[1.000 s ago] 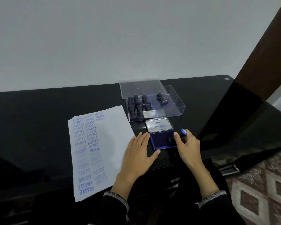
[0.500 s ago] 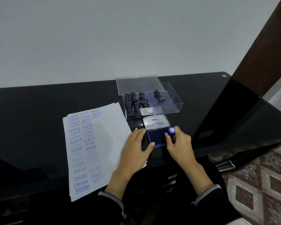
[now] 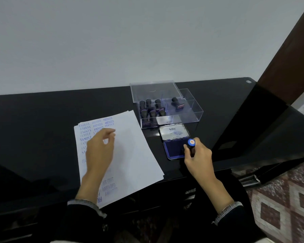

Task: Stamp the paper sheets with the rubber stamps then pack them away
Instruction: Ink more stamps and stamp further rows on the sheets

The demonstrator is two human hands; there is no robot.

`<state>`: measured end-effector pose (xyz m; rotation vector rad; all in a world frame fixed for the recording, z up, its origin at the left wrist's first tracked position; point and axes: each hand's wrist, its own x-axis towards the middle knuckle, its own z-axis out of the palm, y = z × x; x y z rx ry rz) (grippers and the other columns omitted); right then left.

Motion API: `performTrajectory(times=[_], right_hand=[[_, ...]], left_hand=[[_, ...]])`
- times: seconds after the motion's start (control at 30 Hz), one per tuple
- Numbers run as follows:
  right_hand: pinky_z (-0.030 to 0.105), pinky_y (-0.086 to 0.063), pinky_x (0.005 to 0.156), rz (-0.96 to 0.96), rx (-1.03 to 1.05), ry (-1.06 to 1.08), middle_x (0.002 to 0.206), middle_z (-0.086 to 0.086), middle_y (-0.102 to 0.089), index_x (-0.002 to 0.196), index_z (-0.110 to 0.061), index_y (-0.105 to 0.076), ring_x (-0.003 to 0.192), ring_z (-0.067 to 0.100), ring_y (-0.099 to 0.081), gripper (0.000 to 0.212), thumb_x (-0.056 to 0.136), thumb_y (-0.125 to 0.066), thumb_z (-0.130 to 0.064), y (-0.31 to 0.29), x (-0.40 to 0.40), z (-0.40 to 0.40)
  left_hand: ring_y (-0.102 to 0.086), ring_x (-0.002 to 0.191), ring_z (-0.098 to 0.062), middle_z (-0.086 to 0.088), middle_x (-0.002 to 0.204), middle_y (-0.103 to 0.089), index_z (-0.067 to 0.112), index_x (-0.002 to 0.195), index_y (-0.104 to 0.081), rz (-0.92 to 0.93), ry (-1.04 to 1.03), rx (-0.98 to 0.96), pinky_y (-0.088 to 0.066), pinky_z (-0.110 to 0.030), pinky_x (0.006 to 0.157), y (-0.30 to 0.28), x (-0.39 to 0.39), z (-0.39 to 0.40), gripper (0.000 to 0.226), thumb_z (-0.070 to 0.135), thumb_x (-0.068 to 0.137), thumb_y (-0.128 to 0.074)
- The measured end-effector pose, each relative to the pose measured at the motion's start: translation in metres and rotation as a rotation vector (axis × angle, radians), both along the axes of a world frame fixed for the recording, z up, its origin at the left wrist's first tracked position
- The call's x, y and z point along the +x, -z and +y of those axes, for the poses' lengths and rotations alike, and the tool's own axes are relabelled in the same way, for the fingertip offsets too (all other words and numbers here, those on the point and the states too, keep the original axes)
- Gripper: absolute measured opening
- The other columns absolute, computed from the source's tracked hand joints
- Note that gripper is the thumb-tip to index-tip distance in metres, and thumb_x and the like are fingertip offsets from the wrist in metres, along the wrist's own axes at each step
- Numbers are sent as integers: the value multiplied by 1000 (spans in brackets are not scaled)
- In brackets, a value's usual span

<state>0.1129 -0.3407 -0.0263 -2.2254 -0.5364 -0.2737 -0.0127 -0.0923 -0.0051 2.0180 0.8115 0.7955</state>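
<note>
table (image 3: 42, 123): big glossy black top, runs pretty much edge to edge, everything sits on it.
paper sheets (image 3: 133, 155): small stack lying flat left of centre, slightly fanned. Left column is full of blue prints like SAMPLE, AMENDED, FRAGILE. The near prints are blurry and the forearm covers the middle ones, so can't read those.
clear box (image 3: 191, 109): see-through plastic, back of the table, lid (image 3: 153, 90) propped at the rear. Dark-handled stamps (image 3: 152, 109) stand bunched in its left part, one more lying tilted in the right part. Exact count is hard to call through the plastic.
left hand (image 3: 99, 151): hovering over the printed side of the sheets, fingers loosely curled and holding nothing. It's smeared, so can't say whether it touches the paper.
right hand (image 3: 198, 155): fingers wrapped round a stamp with a blue cap (image 3: 191, 142), held upright on the ink pad. Its base is hidden behind the fingers.
ink pad (image 3: 175, 149): just in front of the box, blue pad showing, metal Artline lid flipped back behind it.
</note>
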Motion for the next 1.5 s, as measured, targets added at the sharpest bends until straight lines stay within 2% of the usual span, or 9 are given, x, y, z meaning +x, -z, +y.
performTrajectory(times=[0.17, 0.37, 0.6, 0.83, 0.97, 1.03, 1.23, 1.43, 1.5], right_hand=[[11, -37, 51, 42, 64, 20, 56, 2, -48, 79, -13, -46, 48, 12, -44, 18, 88, -61, -9, 1, 3, 0], [7, -36, 53, -27, 5, 6, 59, -7, -45, 79, -16, -43, 51, 6, -46, 23, 87, -62, -7, 3, 0, 1], [14, -36, 51, 35, 43, 38, 56, 6, -50, 78, -11, -46, 50, 19, -47, 19, 88, -62, -9, 2, 2, 2], [15, -35, 51, 12, 50, 57, 56, 6, -48, 77, -9, -45, 49, 20, -45, 19, 88, -61, -7, 4, -3, 3], [19, -38, 52, 50, 53, 52, 59, 8, -52, 79, -11, -46, 53, 22, -51, 18, 88, -60, -9, 0, -3, 4], [16, -40, 51, 98, 49, 49, 60, 6, -53, 80, -12, -46, 54, 19, -51, 16, 89, -59, -11, -6, -3, 5], [6, -42, 56, 219, 305, 59, 71, 3, -62, 84, -10, -55, 64, 8, -57, 8, 90, -59, -12, -24, -22, 48], [13, -41, 58, 345, 485, -28, 70, 0, -59, 77, -15, -54, 63, 9, -53, 16, 90, -61, -19, -27, -40, 119], [9, -40, 57, 357, 512, -72, 70, -2, -57, 75, -18, -52, 63, 8, -52, 18, 91, -61, -20, -28, -44, 137]], left_hand=[[-56, 106, -17, 5, 115, -63, 21, 112, -64, 188, -130, 140, -48, -39, 85, 9, -22, 37, 20, 21, 95, -53], [-47, 120, -25, -4, 125, -57, 17, 118, -60, 260, -142, 182, -46, -51, 95, 24, -36, 63, 27, 24, 93, -55], [-42, 129, -26, -4, 131, -55, 14, 123, -58, 256, -142, 196, -41, -51, 103, 32, -39, 64, 31, 26, 94, -56], [-37, 136, -25, -4, 138, -52, 14, 127, -57, 291, -131, 227, -31, -49, 111, 36, -40, 65, 35, 27, 94, -57], [-34, 138, -24, -3, 139, -51, 15, 128, -56, 301, -135, 232, -27, -48, 113, 35, -40, 65, 37, 29, 94, -56], [-33, 139, -23, -3, 140, -50, 15, 129, -55, 306, -137, 233, -25, -48, 113, 36, -40, 65, 37, 30, 94, -56], [-30, 140, -21, -1, 142, -48, 18, 129, -53, 388, -125, 280, -19, -45, 115, 38, -37, 65, 40, 38, 94, -53], [-38, 133, -15, 5, 137, -49, 24, 126, -52, 374, -129, 261, -20, -40, 115, 36, -38, 63, 38, 42, 92, -53], [-38, 132, -13, 6, 136, -49, 25, 124, -53, 361, -139, 258, -19, -38, 114, 34, -38, 62, 36, 41, 92, -54]])
